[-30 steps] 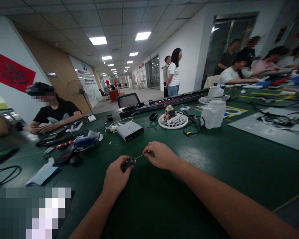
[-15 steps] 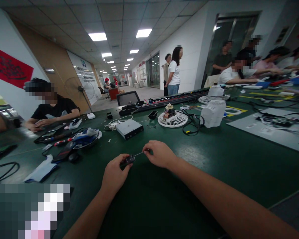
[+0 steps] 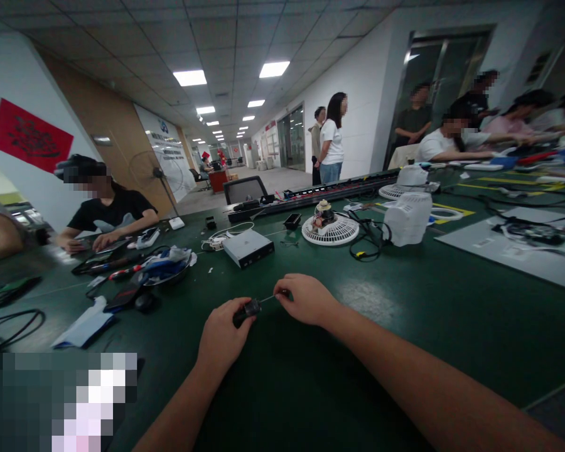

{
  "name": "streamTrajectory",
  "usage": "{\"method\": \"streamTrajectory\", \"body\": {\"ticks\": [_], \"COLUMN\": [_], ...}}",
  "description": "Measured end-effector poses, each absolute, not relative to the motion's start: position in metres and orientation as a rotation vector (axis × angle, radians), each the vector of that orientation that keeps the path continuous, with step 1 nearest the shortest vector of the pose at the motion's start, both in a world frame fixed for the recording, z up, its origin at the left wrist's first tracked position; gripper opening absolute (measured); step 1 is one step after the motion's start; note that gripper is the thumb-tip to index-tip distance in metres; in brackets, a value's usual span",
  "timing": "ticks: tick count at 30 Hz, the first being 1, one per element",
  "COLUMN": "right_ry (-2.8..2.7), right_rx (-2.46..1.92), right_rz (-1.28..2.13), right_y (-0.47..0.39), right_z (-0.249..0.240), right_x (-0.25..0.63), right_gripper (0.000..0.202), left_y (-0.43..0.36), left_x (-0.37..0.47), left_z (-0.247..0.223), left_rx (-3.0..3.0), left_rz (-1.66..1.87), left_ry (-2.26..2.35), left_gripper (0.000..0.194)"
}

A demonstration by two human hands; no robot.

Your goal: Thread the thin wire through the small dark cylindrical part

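Left hand [image 3: 222, 333] grips a dark part [image 3: 253, 307], right hand [image 3: 307, 299] pinches a thin rod [image 3: 267, 299].
Green table [image 3: 452, 326], lit office [image 3: 365, 107]; red poster's [image 3: 32, 135] writing unreadable.

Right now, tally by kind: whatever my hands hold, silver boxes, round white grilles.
Dark part in left hand: 1
Thin rod in right hand: 1
Silver box: 1
Round white grilles (near grille, far grille): 2
Total: 5

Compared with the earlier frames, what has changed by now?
The dark part seems slightly turned in the left hand. Off to the left, a co-worker's hands, close together before, are now apart. Nothing was let go: the right hand still pinches the thin rod. The silver box stayed put.
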State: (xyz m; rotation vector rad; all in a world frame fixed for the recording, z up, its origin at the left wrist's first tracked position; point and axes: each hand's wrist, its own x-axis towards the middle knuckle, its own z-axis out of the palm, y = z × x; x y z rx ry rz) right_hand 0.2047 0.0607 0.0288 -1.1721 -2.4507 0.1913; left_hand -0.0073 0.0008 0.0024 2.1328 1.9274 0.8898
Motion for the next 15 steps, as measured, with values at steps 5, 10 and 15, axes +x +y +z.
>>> {"method": "streamTrajectory", "body": {"ticks": [5, 10, 15], "right_ry": [-2.426, -2.200, -2.163], "right_rx": [-1.357, -1.481, -1.493], "right_rz": [0.106, 0.335, 0.383], "right_y": [0.0612, 0.0618, 0.0652], "right_z": [0.0298, 0.0281, 0.0213], "right_x": [0.2053, 0.2032, 0.1971], "right_gripper": [0.018, 0.019, 0.019], "left_y": [0.0013, 0.0009, 0.0007], "left_x": [-0.0089, -0.0087, -0.0060], "left_z": [0.0011, 0.0014, 0.0036], "left_rx": [2.139, 2.229, 2.242], "left_rz": [0.910, 0.875, 0.809], "left_ry": [1.936, 1.923, 1.975], "left_gripper": [0.032, 0.035, 0.035]}}
